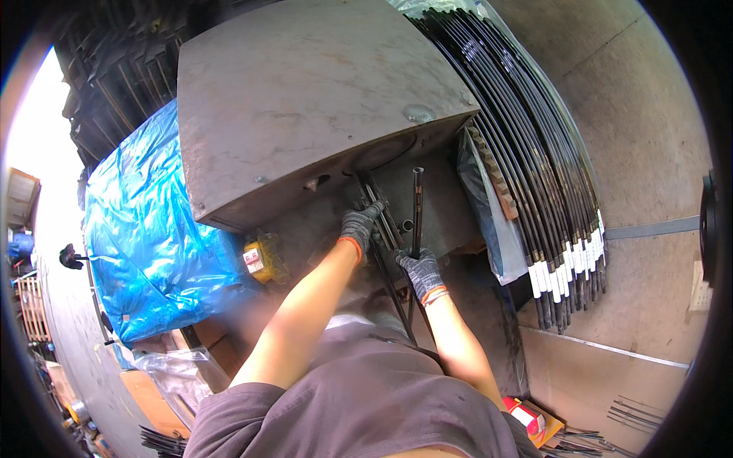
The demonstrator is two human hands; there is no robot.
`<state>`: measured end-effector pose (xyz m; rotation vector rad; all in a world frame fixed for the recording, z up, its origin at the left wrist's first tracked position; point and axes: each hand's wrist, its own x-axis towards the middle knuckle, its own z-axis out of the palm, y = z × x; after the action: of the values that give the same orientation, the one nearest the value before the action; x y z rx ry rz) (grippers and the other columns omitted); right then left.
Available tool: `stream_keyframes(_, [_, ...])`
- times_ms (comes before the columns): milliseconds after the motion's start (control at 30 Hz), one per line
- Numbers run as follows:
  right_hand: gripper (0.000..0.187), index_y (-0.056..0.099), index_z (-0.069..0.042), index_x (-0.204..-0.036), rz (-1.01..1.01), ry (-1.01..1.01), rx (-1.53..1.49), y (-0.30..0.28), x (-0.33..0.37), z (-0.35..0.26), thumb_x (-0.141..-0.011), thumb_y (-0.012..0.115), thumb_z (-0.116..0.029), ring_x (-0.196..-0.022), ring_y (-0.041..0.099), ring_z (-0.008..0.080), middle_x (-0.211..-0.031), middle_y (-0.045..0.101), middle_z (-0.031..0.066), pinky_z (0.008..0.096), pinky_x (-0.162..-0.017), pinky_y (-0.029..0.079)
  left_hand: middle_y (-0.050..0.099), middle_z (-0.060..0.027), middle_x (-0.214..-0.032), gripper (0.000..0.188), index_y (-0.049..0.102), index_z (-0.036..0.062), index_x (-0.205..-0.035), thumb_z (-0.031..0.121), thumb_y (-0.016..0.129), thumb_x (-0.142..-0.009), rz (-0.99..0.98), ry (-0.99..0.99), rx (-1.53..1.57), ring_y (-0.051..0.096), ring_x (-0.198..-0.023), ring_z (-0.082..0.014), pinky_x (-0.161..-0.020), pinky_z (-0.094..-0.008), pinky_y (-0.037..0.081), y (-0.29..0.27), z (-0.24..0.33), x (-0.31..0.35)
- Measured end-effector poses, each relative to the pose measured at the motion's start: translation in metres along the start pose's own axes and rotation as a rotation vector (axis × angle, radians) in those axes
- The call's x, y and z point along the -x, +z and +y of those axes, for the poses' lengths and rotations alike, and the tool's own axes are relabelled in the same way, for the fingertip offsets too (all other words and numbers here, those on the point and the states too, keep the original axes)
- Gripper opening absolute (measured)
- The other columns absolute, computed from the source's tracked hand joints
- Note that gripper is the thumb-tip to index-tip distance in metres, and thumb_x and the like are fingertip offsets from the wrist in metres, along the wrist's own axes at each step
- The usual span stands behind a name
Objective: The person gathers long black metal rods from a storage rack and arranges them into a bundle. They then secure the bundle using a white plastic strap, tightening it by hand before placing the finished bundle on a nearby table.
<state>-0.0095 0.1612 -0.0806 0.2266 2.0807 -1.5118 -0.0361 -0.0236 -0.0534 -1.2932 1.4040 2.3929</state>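
Note:
Both my hands wear grey knit gloves with orange cuffs. My left hand [360, 224] reaches under the overhang of a big grey metal machine block [305, 99] and grips the upper part of a bundle of thin dark rods [384, 229]. My right hand [420, 269] is closed around a single dark metal tube [417, 202] that stands nearly upright on the lower machine bed [443, 206]. The rods run down between my forearms toward my body.
A large stack of long black rods with white-taped ends [550, 191] lies to the right. A blue plastic sheet [153, 237] covers something on the left, with a yellow box [259, 259] beside it. Cardboard and plastic wrap [175, 374] lie at lower left; concrete floor [641, 130] at right.

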Motion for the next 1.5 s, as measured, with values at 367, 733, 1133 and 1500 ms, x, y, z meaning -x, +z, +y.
stream_keyframes(367, [0.012, 0.067, 0.001, -0.084, 0.048, -0.044, -0.063, 0.003, -0.014, 0.015, -0.080, 0.070, -0.010, -0.063, 0.053, 0.0110, -0.071, 0.062, 0.0022, 0.0259, -0.058, 0.044, 0.060, -0.0025, -0.063, 0.023, 0.067, 0.0086, -0.077, 0.030, 0.074, -0.076, 0.020, -0.057, -0.028, 0.051, -0.046, -0.0151, -0.042, -0.0312, 0.041, 0.003, 0.006, 0.006])
stream_keyframes(733, [0.017, 0.067, 0.002, -0.084, 0.054, 0.009, 0.036, 0.003, -0.002, -0.013, -0.078, 0.072, -0.013, -0.062, 0.054, 0.0107, -0.071, 0.063, 0.0032, 0.0270, -0.056, 0.044, 0.056, -0.0021, -0.058, 0.024, 0.066, 0.0084, -0.075, 0.031, 0.073, -0.076, 0.000, -0.090, -0.026, 0.047, -0.043, -0.0144, -0.039, -0.0306, 0.037, 0.003, 0.005, 0.005])
stream_keyframes(1133, [0.016, 0.067, 0.002, -0.088, 0.035, 0.028, 0.140, 0.001, -0.014, 0.000, -0.081, 0.068, -0.013, -0.063, 0.055, 0.0122, -0.072, 0.063, 0.0040, 0.0287, -0.059, 0.046, 0.057, -0.0020, -0.058, 0.022, 0.066, 0.0086, -0.075, 0.030, 0.071, -0.079, -0.031, -0.096, -0.010, 0.048, -0.042, -0.0142, -0.039, -0.0306, 0.039, 0.001, 0.012, 0.012])
stream_keyframes(1500, [0.026, 0.067, 0.003, -0.091, -0.006, 0.036, 0.034, -0.001, -0.022, 0.009, -0.079, 0.071, -0.020, -0.072, 0.056, 0.0166, -0.079, 0.066, 0.0110, 0.0333, -0.070, 0.046, 0.059, -0.0025, -0.059, 0.022, 0.066, 0.0084, -0.073, 0.030, 0.071, -0.079, -0.002, -0.002, 0.026, 0.047, -0.039, -0.0138, -0.037, -0.0297, 0.037, 0.003, 0.003, 0.001])
